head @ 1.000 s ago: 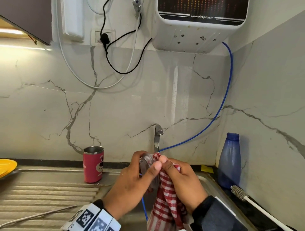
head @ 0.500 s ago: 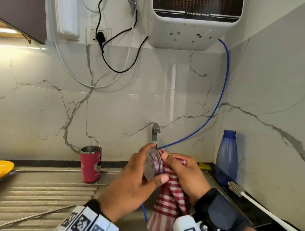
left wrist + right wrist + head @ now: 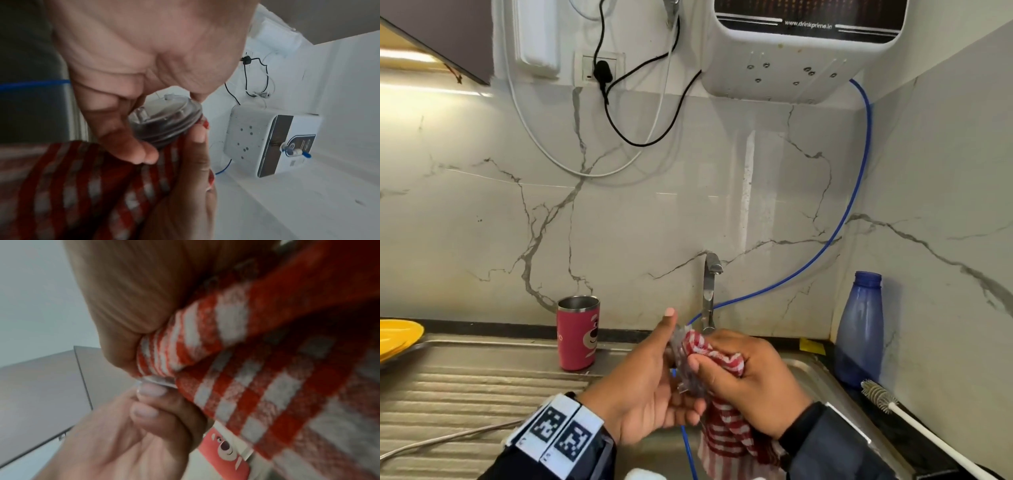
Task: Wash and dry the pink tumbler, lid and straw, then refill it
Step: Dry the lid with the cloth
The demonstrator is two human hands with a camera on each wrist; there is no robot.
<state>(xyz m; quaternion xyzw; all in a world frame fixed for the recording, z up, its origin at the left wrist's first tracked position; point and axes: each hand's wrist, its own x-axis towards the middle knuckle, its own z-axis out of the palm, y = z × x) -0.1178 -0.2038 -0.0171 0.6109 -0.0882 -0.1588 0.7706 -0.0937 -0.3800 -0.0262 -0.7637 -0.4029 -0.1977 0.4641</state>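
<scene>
Over the sink, my left hand (image 3: pixel 654 377) grips the clear lid (image 3: pixel 681 359) by its edge, thumb pointing up. In the left wrist view the lid (image 3: pixel 164 120) shows its threaded rim between my fingers (image 3: pixel 127 138). My right hand (image 3: pixel 746 377) holds a red-and-white checked cloth (image 3: pixel 726 435) bunched against the lid's right face, and the rest of the cloth hangs down. The pink tumbler (image 3: pixel 578 337) stands upright and open on the drainboard, left of my hands, also seen as the tumbler (image 3: pixel 224 451) under the cloth (image 3: pixel 267 369). A thin metal straw (image 3: pixel 448 438) lies on the drainboard.
The tap (image 3: pixel 710 291) rises just behind my hands. A blue bottle (image 3: pixel 859 329) and a white bottle brush (image 3: pixel 914 428) are on the right counter. A yellow plate (image 3: pixel 397 337) sits far left. The water purifier (image 3: pixel 801 51) hangs above, with a blue hose (image 3: pixel 825 246) running into the sink.
My left thumb has come off the lid's face and now points up. The right hand has worked the cloth round the lid. The tumbler has not moved.
</scene>
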